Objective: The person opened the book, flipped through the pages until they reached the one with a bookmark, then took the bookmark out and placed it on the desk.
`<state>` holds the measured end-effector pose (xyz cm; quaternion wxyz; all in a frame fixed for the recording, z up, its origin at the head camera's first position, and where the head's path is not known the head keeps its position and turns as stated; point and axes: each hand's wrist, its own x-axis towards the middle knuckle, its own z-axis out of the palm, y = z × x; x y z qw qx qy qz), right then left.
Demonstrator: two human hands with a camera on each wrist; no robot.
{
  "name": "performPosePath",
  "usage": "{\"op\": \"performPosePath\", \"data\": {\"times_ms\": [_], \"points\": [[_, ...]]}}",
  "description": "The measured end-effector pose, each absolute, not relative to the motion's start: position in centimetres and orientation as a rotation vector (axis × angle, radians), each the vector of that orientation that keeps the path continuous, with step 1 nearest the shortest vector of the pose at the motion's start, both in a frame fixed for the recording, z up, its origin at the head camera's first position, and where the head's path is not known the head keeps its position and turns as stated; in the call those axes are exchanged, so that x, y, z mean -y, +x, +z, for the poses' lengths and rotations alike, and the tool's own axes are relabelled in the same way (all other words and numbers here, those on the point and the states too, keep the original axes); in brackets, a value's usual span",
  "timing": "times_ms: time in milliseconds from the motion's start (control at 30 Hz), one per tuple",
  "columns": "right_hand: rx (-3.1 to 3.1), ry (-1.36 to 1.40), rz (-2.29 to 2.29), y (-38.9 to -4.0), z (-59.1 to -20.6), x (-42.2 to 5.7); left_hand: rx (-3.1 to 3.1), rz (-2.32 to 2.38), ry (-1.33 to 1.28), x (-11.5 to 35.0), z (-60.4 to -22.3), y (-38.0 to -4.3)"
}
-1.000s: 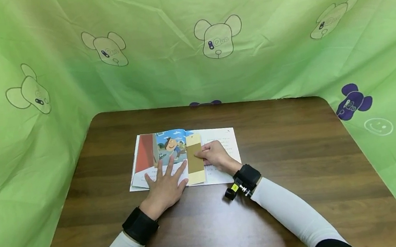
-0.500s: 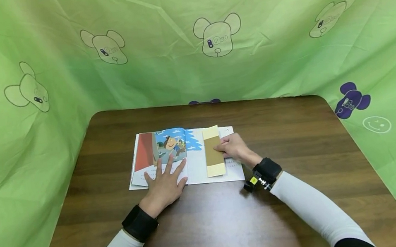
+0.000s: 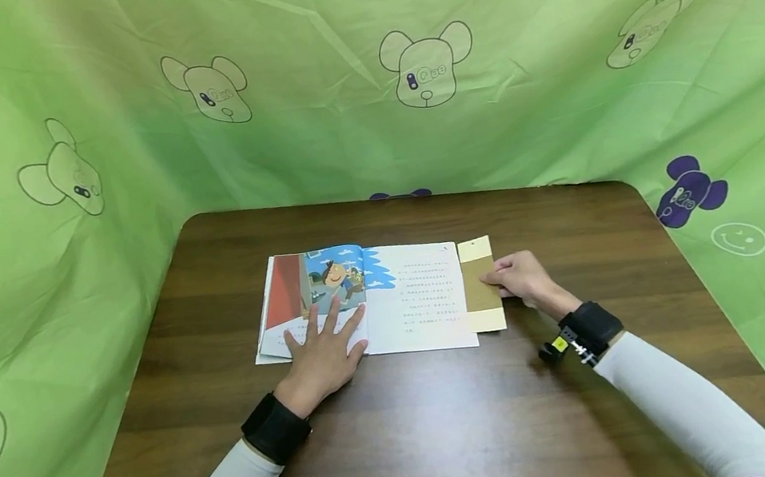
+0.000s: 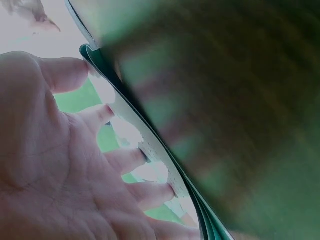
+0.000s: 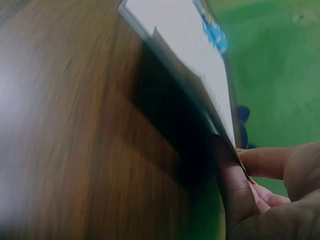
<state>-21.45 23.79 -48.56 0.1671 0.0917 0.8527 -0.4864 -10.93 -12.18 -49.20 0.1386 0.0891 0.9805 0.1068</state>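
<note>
Tan bookmark (image 3: 480,283) (flat) just beside open picture book (image 3: 391,302) on table

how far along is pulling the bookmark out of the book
Mostly done: the bookmark is off the pages and sits past the book's right edge, only its left side overlapping. In hand: the right hand pinches it, while the left hand presses flat on the left page. Left: it looks lifted off the table, not yet set down.

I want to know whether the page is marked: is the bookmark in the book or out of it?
Out. The right hand pinches the bookmark just past the open book's right edge.
</note>
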Motion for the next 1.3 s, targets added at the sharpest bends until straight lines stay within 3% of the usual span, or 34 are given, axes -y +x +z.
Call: {"op": "performPosePath", "data": {"times_ms": [367, 1300], "points": [[-2.608, 0.226, -1.137, -21.0, -48.4, -27.6, -2.824, 0.293, 0.252, 12.1, -49.2, -10.9], [-3.158, -0.085, -0.561, -19.7, -48.6, -27.5, -2.866, 0.304, 0.264, 12.2, -49.3, -10.6]]}}
